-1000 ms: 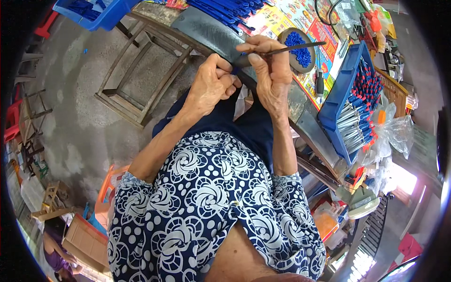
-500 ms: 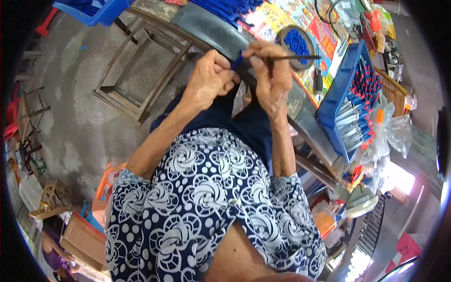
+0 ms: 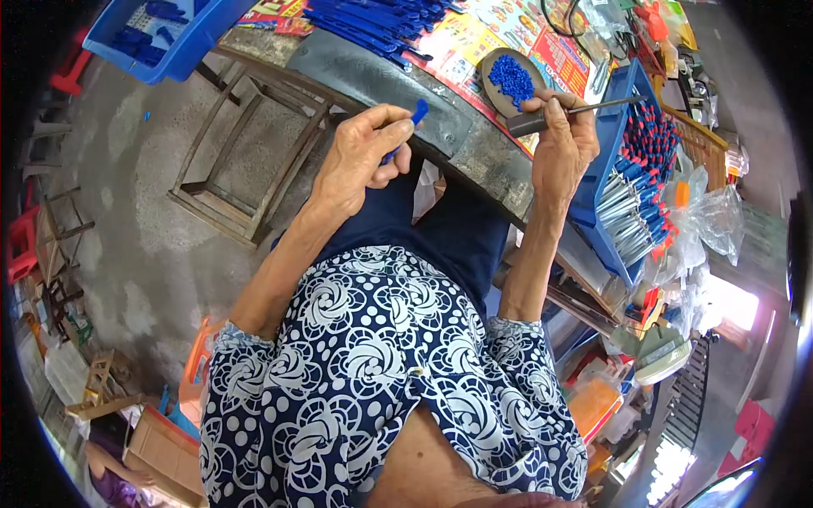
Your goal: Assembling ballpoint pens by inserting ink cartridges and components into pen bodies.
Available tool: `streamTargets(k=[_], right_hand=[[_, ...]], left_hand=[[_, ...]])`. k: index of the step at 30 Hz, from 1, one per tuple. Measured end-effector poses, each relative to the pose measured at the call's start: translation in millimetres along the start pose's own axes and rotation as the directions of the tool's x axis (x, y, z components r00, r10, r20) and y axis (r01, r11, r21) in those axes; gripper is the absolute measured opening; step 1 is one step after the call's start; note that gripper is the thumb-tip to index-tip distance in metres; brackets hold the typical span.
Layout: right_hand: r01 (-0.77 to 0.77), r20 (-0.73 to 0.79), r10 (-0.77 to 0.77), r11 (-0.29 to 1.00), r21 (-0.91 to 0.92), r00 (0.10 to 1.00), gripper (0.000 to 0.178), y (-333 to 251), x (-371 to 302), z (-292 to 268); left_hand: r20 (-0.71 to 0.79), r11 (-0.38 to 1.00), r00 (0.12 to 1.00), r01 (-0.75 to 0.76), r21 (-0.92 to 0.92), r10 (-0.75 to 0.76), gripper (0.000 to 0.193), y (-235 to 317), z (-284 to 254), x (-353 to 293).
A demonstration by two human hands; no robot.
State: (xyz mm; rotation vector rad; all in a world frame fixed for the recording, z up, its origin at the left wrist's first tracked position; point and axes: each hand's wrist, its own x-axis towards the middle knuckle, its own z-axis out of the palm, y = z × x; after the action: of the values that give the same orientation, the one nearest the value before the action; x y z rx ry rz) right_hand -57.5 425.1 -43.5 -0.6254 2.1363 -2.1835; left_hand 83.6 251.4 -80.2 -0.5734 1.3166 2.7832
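My left hand (image 3: 364, 157) is closed on a blue plastic piece (image 3: 420, 110), held in front of the table's edge. One end of the piece sticks up past the thumb, and more blue shows under the fingers. My right hand (image 3: 566, 157) grips a tool with a thick dark cylindrical end (image 3: 527, 124) and a thin metal shaft (image 3: 614, 103) pointing right. Its fingertips are at the near rim of a round shallow dish (image 3: 489, 89) of small blue parts (image 3: 512, 78). Whether they touch or pinch a part I cannot tell.
Long blue strips (image 3: 373, 21) lie on the far table beside a dark pad (image 3: 356, 72). At the right, a blue tray (image 3: 593, 182) holds many metal rods with blue and red ends. A blue bin (image 3: 182, 55) is far left, above a wooden stool frame (image 3: 254, 152).
My hands have moved apart. The right went right to the dish with the tool; the left keeps the blue piece. The view has shifted slightly.
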Motion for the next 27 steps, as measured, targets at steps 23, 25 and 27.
streamTargets(k=[23,25,27], right_hand=[[0.359,0.409,0.024,0.438,-0.824,0.912,0.014,34.3,43.0,-3.8],[0.370,0.427,0.022,0.460,-0.807,0.904,0.013,34.1,45.5,-5.5],[0.407,0.470,0.036,0.443,-0.799,0.882,0.012,32.9,47.9,-7.0]], left_hand=[[0.023,0.931,0.988,-0.154,0.331,0.155,0.016,12.3,-6.5,-7.6],[0.049,0.911,0.981,-0.191,0.366,0.186,0.017,17.4,-8.4,-4.8],[0.036,0.891,0.977,-0.205,0.405,0.208,0.017,28.0,-8.2,1.6]])
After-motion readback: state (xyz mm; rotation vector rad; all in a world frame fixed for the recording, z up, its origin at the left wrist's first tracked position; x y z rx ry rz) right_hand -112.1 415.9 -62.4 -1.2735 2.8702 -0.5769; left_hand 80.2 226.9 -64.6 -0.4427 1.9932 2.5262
